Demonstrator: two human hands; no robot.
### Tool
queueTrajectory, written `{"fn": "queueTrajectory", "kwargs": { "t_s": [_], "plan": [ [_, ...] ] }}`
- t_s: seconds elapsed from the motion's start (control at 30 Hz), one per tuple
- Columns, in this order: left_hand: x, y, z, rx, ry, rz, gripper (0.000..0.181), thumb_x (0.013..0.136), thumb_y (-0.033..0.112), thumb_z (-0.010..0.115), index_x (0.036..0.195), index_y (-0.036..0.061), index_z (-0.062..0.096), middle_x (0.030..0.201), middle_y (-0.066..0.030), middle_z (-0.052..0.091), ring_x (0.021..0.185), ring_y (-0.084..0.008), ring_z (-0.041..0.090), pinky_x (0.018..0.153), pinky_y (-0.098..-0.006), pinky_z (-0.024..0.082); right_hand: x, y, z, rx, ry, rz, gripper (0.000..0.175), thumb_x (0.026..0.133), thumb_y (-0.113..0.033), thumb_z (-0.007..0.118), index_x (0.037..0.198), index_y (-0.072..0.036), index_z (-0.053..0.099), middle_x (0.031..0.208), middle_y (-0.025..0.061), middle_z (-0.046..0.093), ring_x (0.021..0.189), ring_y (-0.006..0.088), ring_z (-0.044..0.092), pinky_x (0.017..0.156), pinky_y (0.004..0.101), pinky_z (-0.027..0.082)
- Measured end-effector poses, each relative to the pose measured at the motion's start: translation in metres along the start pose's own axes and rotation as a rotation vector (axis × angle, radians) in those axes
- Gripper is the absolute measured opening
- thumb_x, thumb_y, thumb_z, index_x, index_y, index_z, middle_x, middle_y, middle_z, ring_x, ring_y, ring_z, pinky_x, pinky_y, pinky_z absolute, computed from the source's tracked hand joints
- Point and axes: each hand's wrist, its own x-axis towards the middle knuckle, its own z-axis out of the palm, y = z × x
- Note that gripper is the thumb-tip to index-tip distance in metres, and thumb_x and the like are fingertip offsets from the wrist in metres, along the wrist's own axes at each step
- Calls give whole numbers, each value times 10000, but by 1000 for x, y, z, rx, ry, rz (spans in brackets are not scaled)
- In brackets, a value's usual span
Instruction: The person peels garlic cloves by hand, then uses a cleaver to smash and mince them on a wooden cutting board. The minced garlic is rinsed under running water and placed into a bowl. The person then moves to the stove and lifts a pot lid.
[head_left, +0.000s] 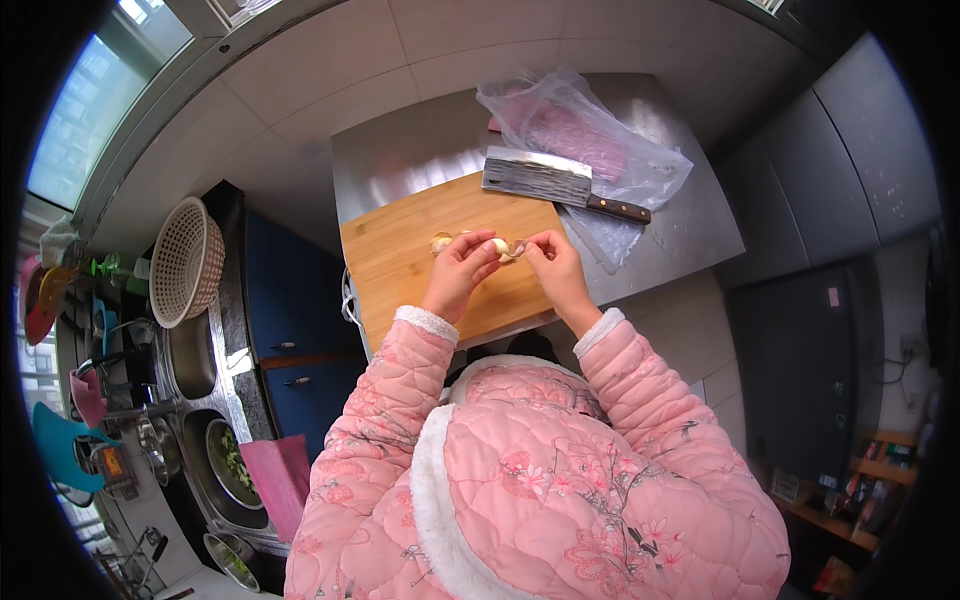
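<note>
Between thumb and fingers, my left hand (459, 271) holds a pale garlic clove (498, 246) above a wooden cutting board (390, 277). My right hand (559, 271) pinches a thin piece of garlic skin (519, 247) close beside the clove. More garlic (441, 241) lies on the board just left of my left fingers, partly covered by them. A cleaver (536, 176) with a dark wooden handle rests across the board's far right corner. Its handle points to the right, over a clear plastic bag.
The board lies on a stainless steel table (397, 161). Pinkish meat (577, 142) sits in the clear plastic bag (656, 176) at the far right. To the left are a white plastic basket (187, 259), a sink (196, 356) and a bowl of greens (225, 457).
</note>
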Motion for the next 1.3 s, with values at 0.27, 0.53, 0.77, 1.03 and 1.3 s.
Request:
{"fn": "queueTrajectory", "kwargs": {
  "t_s": [0.27, 0.53, 0.77, 1.03, 1.3],
  "plan": [
    [36, -13, -18, 592, 131, 260, 222, 872, 71, 593, 1086, 18, 578, 981, -76, 642, 847, -168, 626, 727, -281, 524, 7, 10, -24, 166, 43, 238, 110, 926, -163, 507, 879, -67, 534, 736, -7, 536, 550, 41, 455, 427, 191, 328],
    [31, -13, 1, 1311, 58, 673, 249, 789, 93, 644, 1038, 91, 629, 966, -95, 652, 942, -281, 579, 835, -378, 439, 1, 1, -32, 338, -27, 305, 130, 941, -190, 476, 875, -79, 496, 808, 50, 568, 629, 96, 543, 415, 182, 336],
    [4, 13, -21, 1676, 183, 597, 238, 773, 175, 675, 1008, 137, 660, 879, -66, 618, 884, -261, 563, 781, -401, 424, -1, 8, -36, 456, -149, 385, 93, 948, -161, 484, 911, -77, 499, 868, 85, 589, 663, 111, 566, 411, 171, 346],
    [4, -6, -20, 1762, 277, 681, 175, 763, 160, 663, 931, 111, 665, 894, -72, 612, 848, -244, 566, 754, -378, 437, 2, -4, -11, 426, -197, 445, 81, 880, -44, 443, 885, -56, 523, 714, 6, 487, 506, 51, 377, 395, 174, 252],
    [5, -16, -29, 602, 202, 282, 118, 846, 119, 655, 890, 11, 631, 772, -5, 627, 665, -69, 552, 593, -219, 452, -3, -1, 1, 226, -218, 329, 91, 910, -133, 529, 890, -50, 560, 659, -45, 466, 539, 34, 384, 454, 200, 286]
  ]
}}
